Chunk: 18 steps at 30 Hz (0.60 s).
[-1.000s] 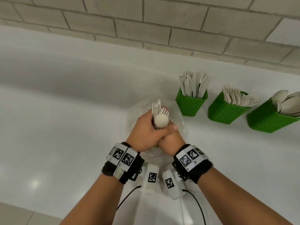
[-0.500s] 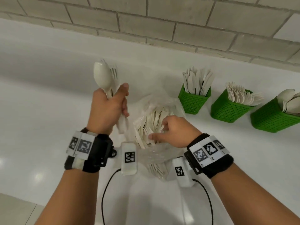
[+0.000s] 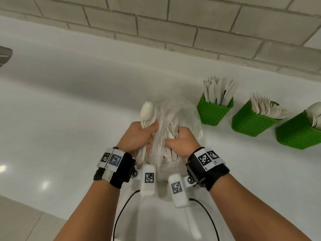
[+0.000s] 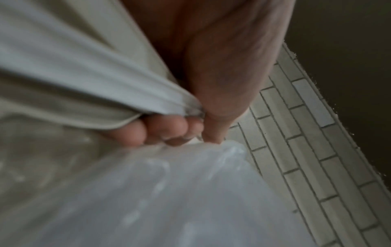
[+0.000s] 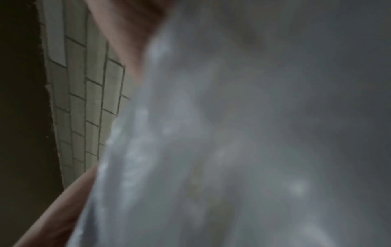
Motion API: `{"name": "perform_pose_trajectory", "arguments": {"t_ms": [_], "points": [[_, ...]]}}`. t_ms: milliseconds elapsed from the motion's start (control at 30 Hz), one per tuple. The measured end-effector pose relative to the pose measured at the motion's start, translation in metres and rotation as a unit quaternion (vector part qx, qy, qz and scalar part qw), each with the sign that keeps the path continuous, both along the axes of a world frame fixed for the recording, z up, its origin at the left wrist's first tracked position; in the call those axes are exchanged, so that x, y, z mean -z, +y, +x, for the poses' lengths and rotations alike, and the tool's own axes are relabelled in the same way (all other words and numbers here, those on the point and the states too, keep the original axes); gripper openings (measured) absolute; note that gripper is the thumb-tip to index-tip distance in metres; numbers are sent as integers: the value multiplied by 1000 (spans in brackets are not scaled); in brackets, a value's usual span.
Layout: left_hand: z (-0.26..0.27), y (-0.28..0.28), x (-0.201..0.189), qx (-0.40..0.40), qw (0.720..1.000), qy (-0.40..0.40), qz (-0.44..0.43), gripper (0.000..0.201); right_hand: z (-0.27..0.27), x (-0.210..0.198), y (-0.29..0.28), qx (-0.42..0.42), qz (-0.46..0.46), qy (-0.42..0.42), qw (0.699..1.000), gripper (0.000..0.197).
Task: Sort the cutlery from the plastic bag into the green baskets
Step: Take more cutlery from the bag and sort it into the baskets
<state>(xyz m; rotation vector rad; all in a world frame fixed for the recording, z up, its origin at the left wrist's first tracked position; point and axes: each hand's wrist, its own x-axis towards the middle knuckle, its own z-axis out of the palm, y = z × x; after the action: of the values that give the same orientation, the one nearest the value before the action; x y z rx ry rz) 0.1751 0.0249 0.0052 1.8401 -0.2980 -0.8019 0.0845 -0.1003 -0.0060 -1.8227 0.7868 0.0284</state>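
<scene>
At frame centre on the white surface (image 3: 69,119), left hand (image 3: 137,136) has its grip around a spoon bundle (image 3: 146,113), right hand (image 3: 181,143) pinches the plastic bag (image 3: 173,108); green baskets (image 3: 214,111) stand at right.

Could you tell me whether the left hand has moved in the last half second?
Yes. The left hand, gripping spoons, dropped and moved right, toward the plastic bag.

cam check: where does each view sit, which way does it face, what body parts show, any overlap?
Head: on the head, facing down and forward at the counter; both forearms, left hand gripping cutlery, right hand in the plastic bag, green baskets.
Left wrist: along the palm; fingers curled on handles.
Right wrist: against the bag, blurred; thumb edge.
Both wrist views share bag and tile wall.
</scene>
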Motion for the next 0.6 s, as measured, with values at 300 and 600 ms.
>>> {"name": "perform_pose_trajectory", "arguments": {"t_ms": [300,600], "points": [[-11,-2,-2,31,981,-192,11,30,-17,-3,-8,42,81,-51,995,16],[10,-2,-6,-92,980,-172,47,32,-52,-13,-15,-51,109,-55,991,33]]}}
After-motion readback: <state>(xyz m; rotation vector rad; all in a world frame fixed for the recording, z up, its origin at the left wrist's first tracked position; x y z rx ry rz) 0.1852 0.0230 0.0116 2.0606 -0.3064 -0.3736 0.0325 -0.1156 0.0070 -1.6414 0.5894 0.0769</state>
